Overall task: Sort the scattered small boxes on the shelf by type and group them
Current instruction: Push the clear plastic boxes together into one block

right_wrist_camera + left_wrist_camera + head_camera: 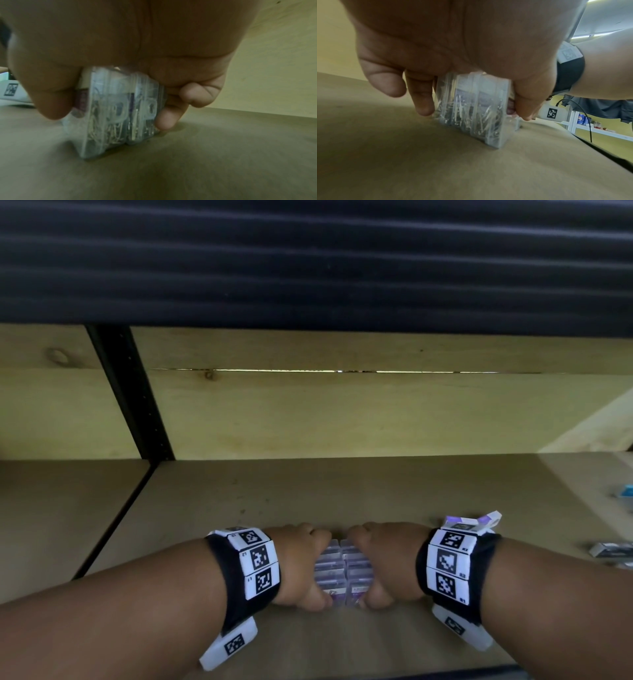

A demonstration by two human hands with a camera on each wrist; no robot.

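Note:
Several clear plastic boxes of metal clips (342,571) stand side by side in two rows on the wooden shelf (308,494). My left hand (301,568) grips the left row (471,111), thumb at the near end and fingers at the far end. My right hand (380,566) grips the right row (116,115) the same way. The two rows touch each other between my hands. The boxes stand on the shelf board.
A white and purple carton (472,522) lies just behind my right wrist. A small grey box (613,551) and a blue item (625,491) lie at the right edge. A black upright post (133,395) stands at the back left.

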